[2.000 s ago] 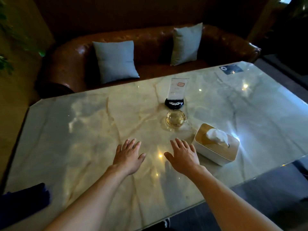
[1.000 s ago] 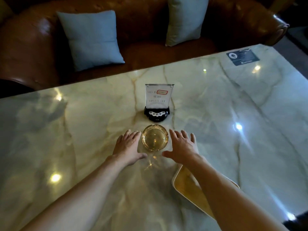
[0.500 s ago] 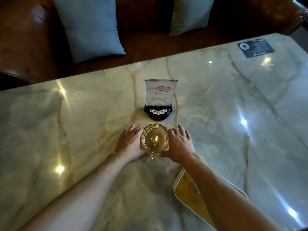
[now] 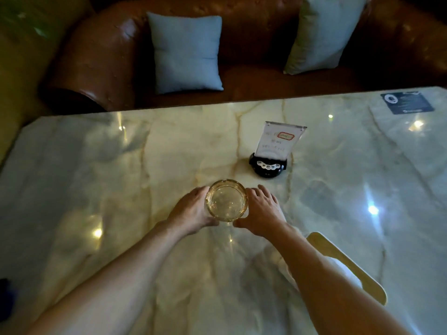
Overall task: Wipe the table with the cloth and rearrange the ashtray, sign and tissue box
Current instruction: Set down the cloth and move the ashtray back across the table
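Observation:
A round amber glass ashtray (image 4: 226, 200) sits in the middle of the marble table (image 4: 96, 180). My left hand (image 4: 191, 212) grips its left side and my right hand (image 4: 262, 212) grips its right side, thumbs at the near rim. Behind it to the right a white card sign (image 4: 278, 141) stands in a black base. The tissue box (image 4: 348, 264), with a wooden lid, lies at the near right, half hidden by my right forearm. A dark blue cloth (image 4: 6, 301) shows at the near left edge.
A brown leather sofa (image 4: 101, 56) runs along the table's far side, with two blue-grey cushions (image 4: 187, 52). A dark sticker (image 4: 407, 102) lies flat at the far right corner of the table.
Both hands went forward from flat on the table and closed round the ashtray from each side. The ashtray now lies further left of the sign than before.

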